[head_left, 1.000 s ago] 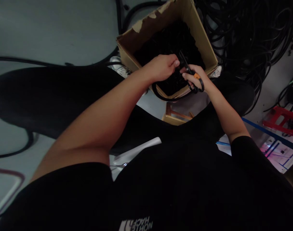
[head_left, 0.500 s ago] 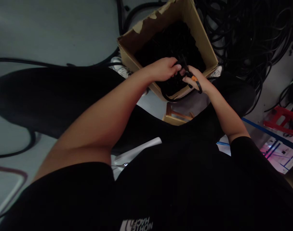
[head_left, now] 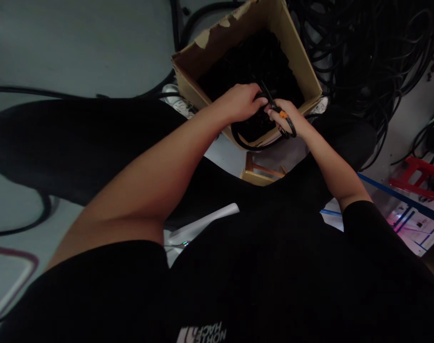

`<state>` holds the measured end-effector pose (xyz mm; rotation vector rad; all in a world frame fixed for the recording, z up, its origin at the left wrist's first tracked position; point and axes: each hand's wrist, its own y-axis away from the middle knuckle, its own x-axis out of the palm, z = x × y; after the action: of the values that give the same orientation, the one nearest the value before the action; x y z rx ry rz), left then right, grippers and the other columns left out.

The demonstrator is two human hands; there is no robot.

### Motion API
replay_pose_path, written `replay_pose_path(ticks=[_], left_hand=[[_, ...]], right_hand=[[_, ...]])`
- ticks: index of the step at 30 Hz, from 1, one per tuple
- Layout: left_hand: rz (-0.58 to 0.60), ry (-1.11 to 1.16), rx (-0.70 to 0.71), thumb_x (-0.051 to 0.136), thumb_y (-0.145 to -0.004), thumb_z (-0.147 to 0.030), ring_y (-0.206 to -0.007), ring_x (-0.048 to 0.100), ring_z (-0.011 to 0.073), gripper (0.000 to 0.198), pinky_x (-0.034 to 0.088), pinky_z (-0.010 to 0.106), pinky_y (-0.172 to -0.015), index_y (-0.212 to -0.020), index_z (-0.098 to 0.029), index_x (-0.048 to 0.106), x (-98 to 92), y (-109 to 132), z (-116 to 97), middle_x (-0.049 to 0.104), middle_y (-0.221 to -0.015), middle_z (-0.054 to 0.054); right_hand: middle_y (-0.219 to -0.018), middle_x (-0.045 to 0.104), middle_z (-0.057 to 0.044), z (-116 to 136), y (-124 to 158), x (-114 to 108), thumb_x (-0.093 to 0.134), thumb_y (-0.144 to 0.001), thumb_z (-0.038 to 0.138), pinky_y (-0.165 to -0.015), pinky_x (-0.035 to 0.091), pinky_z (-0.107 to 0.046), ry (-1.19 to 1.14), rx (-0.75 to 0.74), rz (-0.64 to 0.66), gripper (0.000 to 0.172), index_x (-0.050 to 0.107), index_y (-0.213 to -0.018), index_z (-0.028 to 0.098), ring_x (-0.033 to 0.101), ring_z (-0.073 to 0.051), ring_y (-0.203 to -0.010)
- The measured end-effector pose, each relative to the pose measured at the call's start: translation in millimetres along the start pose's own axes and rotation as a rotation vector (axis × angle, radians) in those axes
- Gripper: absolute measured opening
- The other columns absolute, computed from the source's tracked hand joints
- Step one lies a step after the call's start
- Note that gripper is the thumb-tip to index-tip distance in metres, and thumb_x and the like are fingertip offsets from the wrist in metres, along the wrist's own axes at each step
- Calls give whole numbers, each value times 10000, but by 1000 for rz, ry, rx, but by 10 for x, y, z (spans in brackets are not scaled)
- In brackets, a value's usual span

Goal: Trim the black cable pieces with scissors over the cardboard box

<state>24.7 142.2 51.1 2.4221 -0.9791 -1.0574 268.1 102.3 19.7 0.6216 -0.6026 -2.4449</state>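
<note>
My left hand [head_left: 240, 101] is closed on a black cable [head_left: 247, 140] over the near edge of an open cardboard box [head_left: 302, 62]. The cable loops down below the hand and over the box's front wall. My right hand [head_left: 289, 116] grips black scissors with an orange mark [head_left: 281, 121], fingers through the handles, and the blades point up toward the left hand's fingertips. The box holds a dark heap of black cables [head_left: 260, 59]. Both hands nearly touch above that heap.
A big tangle of black cables [head_left: 367, 47] lies right of the box. Thick black cables [head_left: 60, 93] run over the grey floor at left. A small wooden stool [head_left: 260, 174] shows between my knees. A red object [head_left: 420, 178] and blue tape [head_left: 391, 193] lie at right.
Both hands dipped lower into the box, then stayed close together. The scissors tilted and closed in on the cable at the left hand's fingertips.
</note>
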Motion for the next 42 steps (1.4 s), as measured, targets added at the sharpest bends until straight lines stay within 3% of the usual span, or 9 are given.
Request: replay_pose_path(ticks=[3,7,12,16,22,30,35,39,42], left_hand=[[-24,103,-67,601,-1210,-786,-1711,653,449,786,530,600,-1404,-1805,-295,750,-70,120,-117,953,-1371,52],[1,163,-39,574,-1190,-822,-1694,620,441,781,493,616,-1437,-1756,-322,771,-96,170,-173,959,-1322,28],[33,206,50,563,-1245,-790,-1405,713,383,657,560,579,-1326,-1600,-286,791,-25,24,24,930,-1129,43],[101,313,47,466,-1312,-808,-1132,702,316,633,587,530,-1186,-1511,-273,740,56,-81,199,800,-880,20],[137,353,114,565,-1303,-696,-1022,697,305,495,606,472,-1075,-1182,-257,757,176,-159,251,644,-838,34],[194,493,36,688,-1325,-426,-1062,699,267,281,630,451,-1087,-1153,-231,795,-18,-120,237,746,-947,44],[184,506,-29,705,-1358,-442,-1182,752,309,260,630,521,-1249,-1277,-222,819,-35,-95,190,823,-961,44],[161,350,-65,669,-1342,-291,-1061,789,298,264,657,488,-1174,-1142,-199,814,31,-134,162,799,-939,60],[125,241,11,702,-1253,-271,-1136,840,336,196,647,453,-1193,-1152,-189,850,56,-157,159,820,-987,65]], right_hand=[[-945,678,6,-21,-11,10,703,-1291,444,-661,594,-254,-53,10,-4,223,696,-1256,224,605,-145,-706],[-965,697,2,-66,-71,23,835,-1223,524,-764,695,-290,-76,5,-22,324,661,-1226,251,713,-179,-808],[-978,699,-10,-45,-50,-59,709,-1289,411,-745,653,-298,-9,-35,20,203,678,-1234,217,696,-164,-757],[-999,721,-28,-84,2,-128,713,-1280,430,-784,702,-353,40,-14,54,221,700,-1308,211,716,-191,-763],[-1041,671,-19,-258,-41,-95,790,-1250,682,-828,703,-344,51,-106,62,469,628,-1260,243,722,-193,-861],[-983,662,-1,-263,2,-113,843,-1171,841,-820,716,-382,-26,-42,69,631,612,-1243,258,714,-205,-819],[-1168,721,-41,-435,-51,14,784,-1227,643,-1105,773,-474,-104,-82,48,417,610,-1279,268,813,-241,-1081],[-1242,734,-57,-452,-96,0,793,-1199,442,-1289,717,-580,-15,-145,53,261,628,-1288,260,807,-293,-1273],[-1243,744,-61,-377,-104,-42,823,-1136,299,-1323,685,-551,74,-146,66,245,597,-1229,270,774,-286,-1262]])
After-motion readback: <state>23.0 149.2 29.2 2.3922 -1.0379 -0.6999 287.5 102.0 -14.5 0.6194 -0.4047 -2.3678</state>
